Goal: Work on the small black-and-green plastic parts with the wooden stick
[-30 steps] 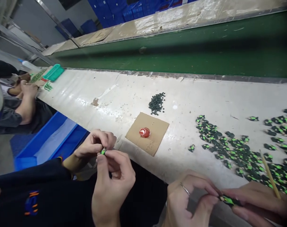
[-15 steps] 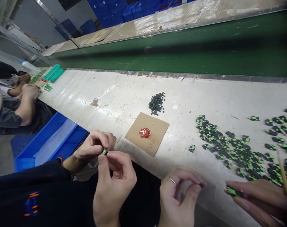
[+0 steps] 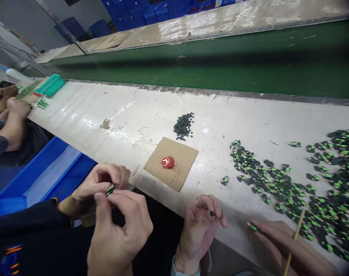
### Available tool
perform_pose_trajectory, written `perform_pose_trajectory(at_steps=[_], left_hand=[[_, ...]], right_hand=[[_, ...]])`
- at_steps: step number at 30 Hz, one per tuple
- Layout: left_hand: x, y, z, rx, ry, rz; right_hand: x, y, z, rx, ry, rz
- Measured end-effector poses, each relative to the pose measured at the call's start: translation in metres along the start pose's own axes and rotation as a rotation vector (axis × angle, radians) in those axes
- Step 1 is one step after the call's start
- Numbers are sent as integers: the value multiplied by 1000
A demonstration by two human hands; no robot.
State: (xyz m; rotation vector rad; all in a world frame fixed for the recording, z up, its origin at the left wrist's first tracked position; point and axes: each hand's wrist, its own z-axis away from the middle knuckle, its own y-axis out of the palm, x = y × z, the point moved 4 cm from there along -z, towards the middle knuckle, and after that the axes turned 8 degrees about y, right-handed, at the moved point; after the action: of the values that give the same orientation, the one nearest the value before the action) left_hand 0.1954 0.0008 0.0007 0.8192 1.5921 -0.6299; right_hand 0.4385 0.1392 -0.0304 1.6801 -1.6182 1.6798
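Left hand (image 3: 201,220) pinches a tiny dark round piece (image 3: 212,213); right hand (image 3: 280,239) grips a green-black plastic part (image 3: 254,227) and thin wooden stick (image 3: 294,239). Pale worn surface (image 3: 111,115): part pile (image 3: 292,188) at 2 o'clock, cardboard square (image 3: 172,163) at 11. Green conveyor (image 3: 220,65) along the far edge.

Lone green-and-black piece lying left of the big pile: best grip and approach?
Pinch the lone piece across its narrow sides, coming straight down from above. It lies flat on the table with bare surface all round, apart from the pile, so fingertips fit either side.
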Motion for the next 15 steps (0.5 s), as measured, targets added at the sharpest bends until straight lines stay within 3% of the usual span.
perform_pose_trajectory(at_steps=[3, 6, 11, 15], left_hand=[[26, 56, -2, 70, -76, 278], [38, 90, -8, 104, -126, 530], [42, 95, -7, 109, -207, 834], [43, 96, -4, 120, -230, 926]], right_hand=[[4, -4, -5, 49, -20, 37], [6, -6, -8, 91, -133, 146], [4, -5, -5, 100, -188, 249], [5, -9, -4, 106, -146, 232]])
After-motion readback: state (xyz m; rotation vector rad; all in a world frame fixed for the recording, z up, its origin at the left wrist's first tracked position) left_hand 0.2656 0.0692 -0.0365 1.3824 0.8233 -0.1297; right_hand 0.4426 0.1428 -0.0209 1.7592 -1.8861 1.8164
